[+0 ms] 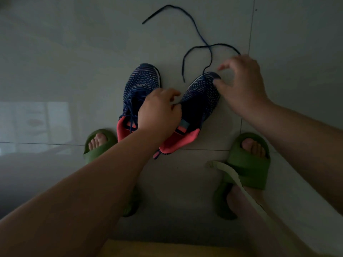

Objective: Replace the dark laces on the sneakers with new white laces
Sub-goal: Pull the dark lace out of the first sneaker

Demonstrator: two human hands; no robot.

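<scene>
Two navy knit sneakers with pink linings stand on the tile floor. The left sneaker (138, 89) still carries its dark laces. My left hand (159, 112) reaches over the right sneaker (200, 97) and pinches the edge of its throat. A loose dark lace (202, 37) trails across the floor beyond the toes, and one strand runs into the right sneaker's toe. My right hand (243, 86) hovers beside that toe with fingers loosely curved and the thumb touching the knit; another strand of the lace passes under it. A white lace (232, 175) drapes over my right foot.
My feet wear green slides, the left slide (96, 151) beside the left sneaker's heel and the right slide (248, 164) near the right sneaker. A yellow edge (167, 249) shows at the bottom of the view. The light is dim.
</scene>
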